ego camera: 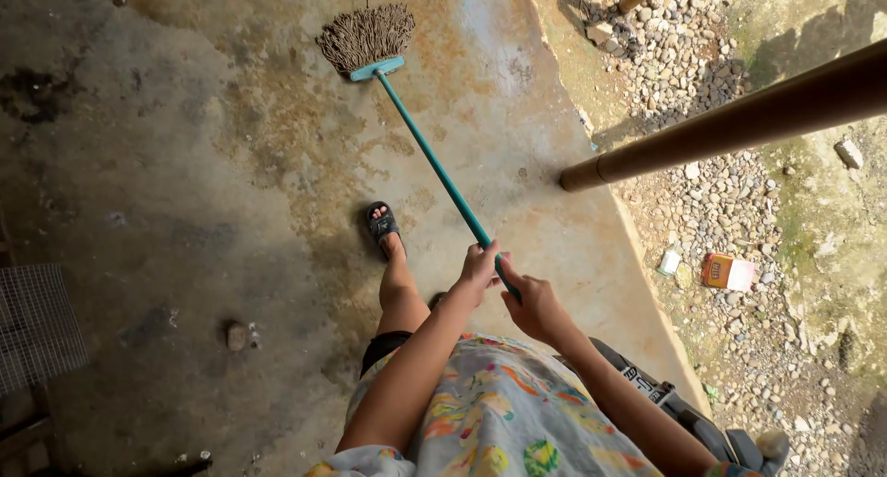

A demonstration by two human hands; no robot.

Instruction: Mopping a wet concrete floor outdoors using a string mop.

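I see both hands clamped on the broom [434, 163], one just behind the other on the near end of its thin, smooth teal handle. The left hand [479, 271] wraps the shaft higher up, fingers curled over it; the right hand [534, 308] grips just below, touching the same stretch of handle. From there the straight handle runs away diagonally to a teal head block with a fan of coarse, brown, frayed bristles [366, 36], which rest on the concrete floor [185, 209] well ahead of me.

The floor is rough and mottled, grey with rusty orange stains and dark damp patches. One foot in a dark strapped sandal [382, 226] stands on it beside the handle. A small stone [236, 336] lies to the left, near a patch of wire mesh [32, 325] at the edge.

Right of the slab's edge lies loose grey gravel [721, 209] with an orange flattened packet [725, 272]. A round brown pole [730, 121] slants across above it.
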